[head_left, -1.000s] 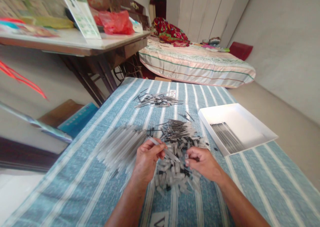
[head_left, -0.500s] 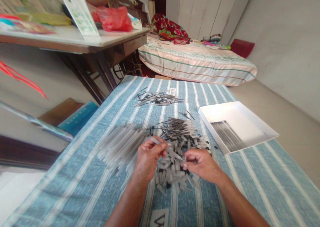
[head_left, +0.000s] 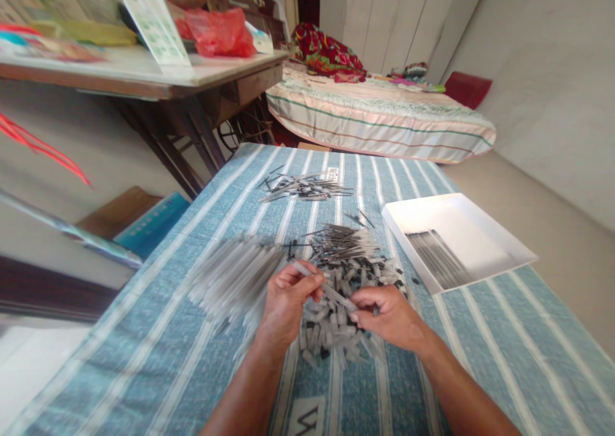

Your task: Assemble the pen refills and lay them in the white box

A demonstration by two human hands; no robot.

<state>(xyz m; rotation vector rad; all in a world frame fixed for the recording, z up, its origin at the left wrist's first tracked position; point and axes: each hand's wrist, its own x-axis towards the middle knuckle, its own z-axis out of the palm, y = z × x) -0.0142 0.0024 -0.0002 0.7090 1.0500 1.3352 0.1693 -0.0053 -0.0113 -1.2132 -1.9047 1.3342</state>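
Observation:
A translucent pen barrel point(head_left: 335, 293) slants down to the right between my hands. My left hand point(head_left: 291, 295) pinches it near its upper end, with thumb and forefinger closed. At its lower end, the fingers of my right hand point(head_left: 384, 313) close around the tip; any small part between them is too hidden to make out. Under both hands spreads a heap of clear and black pen caps point(head_left: 331, 333). Beside my left hand lies a large pile of clear pen barrels point(head_left: 235, 273). Thin dark refills point(head_left: 339, 242) are bunched just beyond the caps.
On the right stands a white open box point(head_left: 485, 231) with a row of dark-filled pens point(head_left: 437, 257) inside. Another pile of refills and pen parts point(head_left: 307, 187) lies farther back on the blue striped tablecloth point(head_left: 158, 333). A wooden desk point(head_left: 216, 77) and a bed point(head_left: 379, 116) stand beyond.
My right fingers have come against the lower end of the pen barrel, where a small gap showed before. My left hand keeps its pinch, shifted very slightly.

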